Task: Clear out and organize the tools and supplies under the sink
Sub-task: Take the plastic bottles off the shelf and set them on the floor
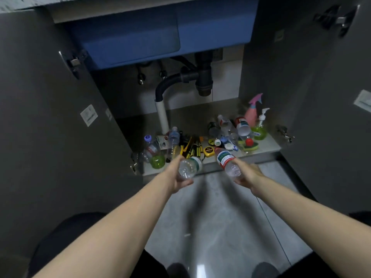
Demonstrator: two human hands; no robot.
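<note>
With the left hand [179, 178] holding a green-labelled bottle [189, 167] and the right hand [247, 176] a red-labelled bottle [227, 161] at frame centre, just before the cluttered cabinet floor [265, 144], either smooth bottle might slip and topple the crowded supplies.

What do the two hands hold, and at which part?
Left hand holds a clear plastic bottle with green label near its base. Right hand holds a clear plastic bottle with red label at its base.
</note>
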